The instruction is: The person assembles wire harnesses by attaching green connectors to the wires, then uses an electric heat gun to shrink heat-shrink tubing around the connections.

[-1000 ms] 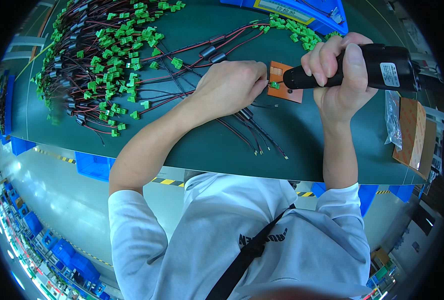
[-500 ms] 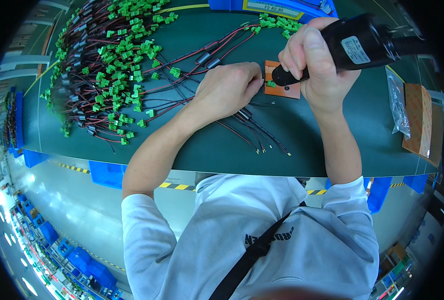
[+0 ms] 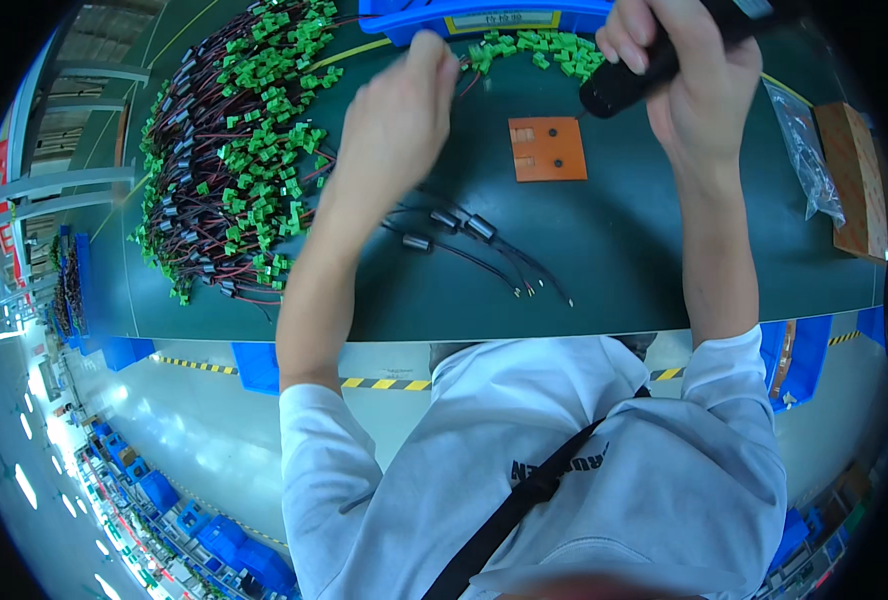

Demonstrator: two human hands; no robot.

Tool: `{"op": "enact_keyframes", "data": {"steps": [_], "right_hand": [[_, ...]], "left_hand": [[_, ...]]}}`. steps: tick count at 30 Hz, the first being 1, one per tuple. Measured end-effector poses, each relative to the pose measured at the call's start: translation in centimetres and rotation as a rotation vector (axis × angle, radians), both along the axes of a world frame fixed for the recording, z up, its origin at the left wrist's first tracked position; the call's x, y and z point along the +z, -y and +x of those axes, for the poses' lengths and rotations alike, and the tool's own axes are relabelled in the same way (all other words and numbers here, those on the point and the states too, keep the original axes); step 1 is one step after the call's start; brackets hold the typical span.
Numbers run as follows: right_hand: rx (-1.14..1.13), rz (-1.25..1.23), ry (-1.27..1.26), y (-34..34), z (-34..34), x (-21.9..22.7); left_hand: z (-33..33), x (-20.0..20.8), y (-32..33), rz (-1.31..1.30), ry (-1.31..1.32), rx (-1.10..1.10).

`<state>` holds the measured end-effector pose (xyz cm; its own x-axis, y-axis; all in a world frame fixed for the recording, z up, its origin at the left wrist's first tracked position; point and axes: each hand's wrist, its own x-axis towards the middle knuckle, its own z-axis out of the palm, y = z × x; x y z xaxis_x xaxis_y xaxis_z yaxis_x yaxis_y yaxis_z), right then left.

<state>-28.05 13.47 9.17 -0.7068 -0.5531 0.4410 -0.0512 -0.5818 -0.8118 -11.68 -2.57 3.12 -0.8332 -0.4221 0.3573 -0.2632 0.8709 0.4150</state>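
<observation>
My right hand [image 3: 699,75] is wrapped round a black powered screwdriver [image 3: 629,85], its nose slanting down to the left. Below that nose lies an orange fixture block [image 3: 554,168] with two dark round spots and pale slots; no connector sits in it. My left hand [image 3: 399,120], slightly blurred, is closed with its fingers pinched near the blue bin; whatever is between them is hidden. A bit of red wire shows beside those fingers, close to loose green terminal connectors [image 3: 554,45]. Under my left wrist, several cables with black cylinders [image 3: 479,228] lie with bare ends toward me.
A big heap of wired green connectors [image 3: 254,150] covers the table's left side. A blue bin [image 3: 384,22] stands at the back. To the right are a clear plastic bag [image 3: 804,150] and a brown cardboard box [image 3: 854,180]. The green table's front edge [image 3: 524,335] runs before me.
My left hand has moved from the orange block up and left toward the bin. The screwdriver has lifted away to the upper right. The green connector in the block is gone from it.
</observation>
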Motion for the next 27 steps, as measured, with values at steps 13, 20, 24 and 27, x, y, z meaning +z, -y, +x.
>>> {"op": "enact_keyframes", "data": {"steps": [13,20,24,27], "right_hand": [[0.136,0.134,-0.251,-1.5,-3.9,-0.7],[0.479,0.173,-0.126,-2.3,-7.2,-2.4],[0.054,0.854,-0.910,-3.4,-9.2,-9.1],[-0.031,0.939,-1.112,-3.6,-8.2,-11.1]], "left_hand": [[0.3,-1.0,-2.5,0.263,0.219,-0.852],[2.4,-2.3,-4.9,0.118,0.382,-0.815],[3.3,-2.5,-4.6,0.072,0.312,-0.724],[3.0,-2.6,-4.0,0.154,0.175,-0.621]]}}
